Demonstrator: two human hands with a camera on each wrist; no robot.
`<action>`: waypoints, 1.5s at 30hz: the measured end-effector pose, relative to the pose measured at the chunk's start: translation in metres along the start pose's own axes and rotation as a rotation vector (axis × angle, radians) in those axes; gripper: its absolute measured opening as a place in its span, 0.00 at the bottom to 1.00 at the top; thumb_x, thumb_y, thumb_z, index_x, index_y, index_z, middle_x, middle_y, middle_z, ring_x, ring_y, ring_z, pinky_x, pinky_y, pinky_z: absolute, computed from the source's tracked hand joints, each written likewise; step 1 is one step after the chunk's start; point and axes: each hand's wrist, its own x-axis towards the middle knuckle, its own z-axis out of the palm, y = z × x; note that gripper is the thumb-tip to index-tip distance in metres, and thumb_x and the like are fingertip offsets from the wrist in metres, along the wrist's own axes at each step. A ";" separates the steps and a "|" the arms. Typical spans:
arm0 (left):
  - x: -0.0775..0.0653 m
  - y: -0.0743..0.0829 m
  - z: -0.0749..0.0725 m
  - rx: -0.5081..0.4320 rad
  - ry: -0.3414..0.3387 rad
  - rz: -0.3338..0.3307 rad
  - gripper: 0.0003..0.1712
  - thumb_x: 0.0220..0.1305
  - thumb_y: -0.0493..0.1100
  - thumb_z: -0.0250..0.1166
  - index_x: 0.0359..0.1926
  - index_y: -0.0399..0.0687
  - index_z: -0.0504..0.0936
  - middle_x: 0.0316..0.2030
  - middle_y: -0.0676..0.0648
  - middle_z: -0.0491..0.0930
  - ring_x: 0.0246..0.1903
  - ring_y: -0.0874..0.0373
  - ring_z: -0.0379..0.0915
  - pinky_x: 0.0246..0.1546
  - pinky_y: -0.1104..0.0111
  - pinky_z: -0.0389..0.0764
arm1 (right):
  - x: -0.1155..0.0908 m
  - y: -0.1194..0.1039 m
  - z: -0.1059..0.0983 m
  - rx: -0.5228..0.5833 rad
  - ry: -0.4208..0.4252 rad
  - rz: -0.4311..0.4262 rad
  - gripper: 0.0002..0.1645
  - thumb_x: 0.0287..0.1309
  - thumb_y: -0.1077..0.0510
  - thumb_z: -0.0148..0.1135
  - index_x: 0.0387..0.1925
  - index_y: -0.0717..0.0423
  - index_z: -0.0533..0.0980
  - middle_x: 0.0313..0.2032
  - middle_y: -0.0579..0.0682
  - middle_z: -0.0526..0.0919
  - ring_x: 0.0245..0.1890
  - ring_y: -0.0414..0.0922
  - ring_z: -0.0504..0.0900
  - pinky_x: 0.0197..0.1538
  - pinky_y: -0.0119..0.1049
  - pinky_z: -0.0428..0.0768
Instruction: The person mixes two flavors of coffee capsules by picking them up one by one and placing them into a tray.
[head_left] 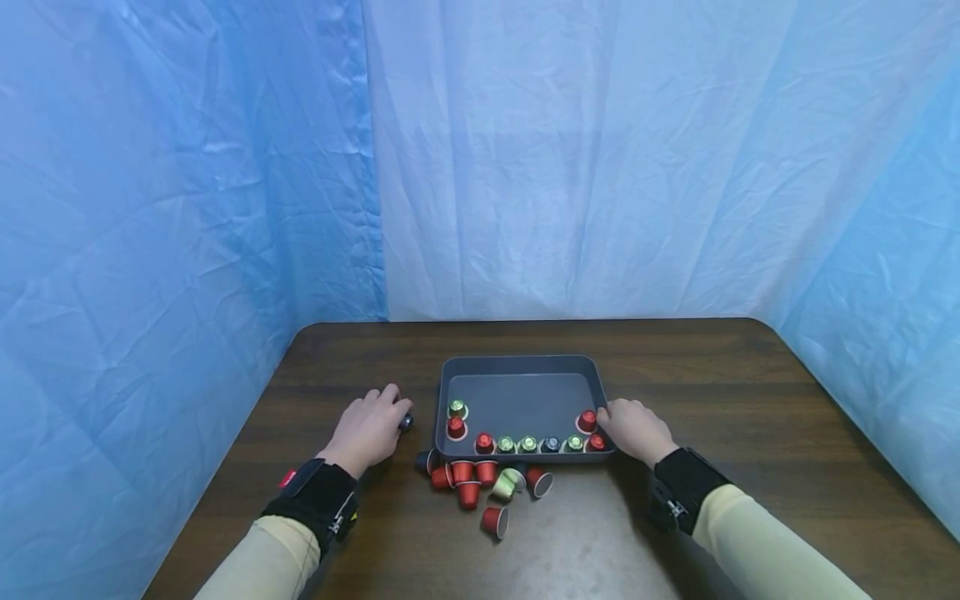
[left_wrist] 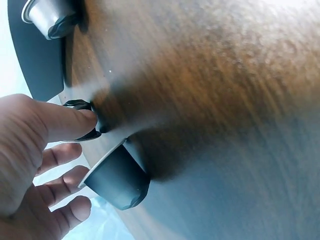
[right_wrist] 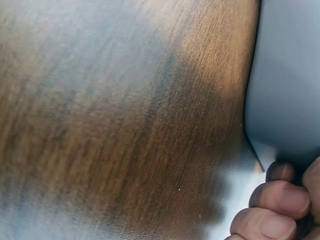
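While the left hand pinches a dark capsule left of the tray, a second dark capsule lies just beside that hand's other fingers. At the tray's right wall, the right hand is beside a red capsule inside; whether its grip pinches that, I cannot tell. Mixed capsules line the tray's near wall; loose capsules lie before it on the bench.

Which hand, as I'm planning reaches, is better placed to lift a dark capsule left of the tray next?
Likely the left hand: it seemingly pinches a dark capsule there; the right hand is at the tray's right edge.
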 end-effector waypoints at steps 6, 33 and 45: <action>0.001 -0.001 0.002 0.042 0.014 0.016 0.25 0.58 0.46 0.78 0.56 0.47 0.84 0.50 0.43 0.77 0.47 0.48 0.72 0.52 0.52 0.79 | -0.001 -0.001 -0.001 -0.006 0.005 -0.008 0.24 0.75 0.49 0.52 0.48 0.68 0.80 0.30 0.53 0.80 0.29 0.48 0.76 0.32 0.39 0.73; 0.001 0.009 -0.012 -0.023 0.127 0.035 0.26 0.61 0.51 0.75 0.57 0.48 0.83 0.51 0.45 0.81 0.48 0.49 0.76 0.54 0.51 0.79 | 0.000 0.001 0.000 -0.007 0.003 -0.011 0.24 0.75 0.49 0.52 0.49 0.69 0.80 0.32 0.54 0.81 0.30 0.48 0.77 0.32 0.40 0.74; -0.001 0.017 -0.017 -0.148 0.197 0.060 0.22 0.61 0.46 0.75 0.54 0.49 0.81 0.50 0.48 0.81 0.47 0.52 0.76 0.53 0.53 0.79 | 0.000 0.001 0.000 -0.009 0.018 -0.028 0.24 0.75 0.50 0.50 0.46 0.69 0.80 0.30 0.53 0.79 0.29 0.49 0.76 0.32 0.42 0.72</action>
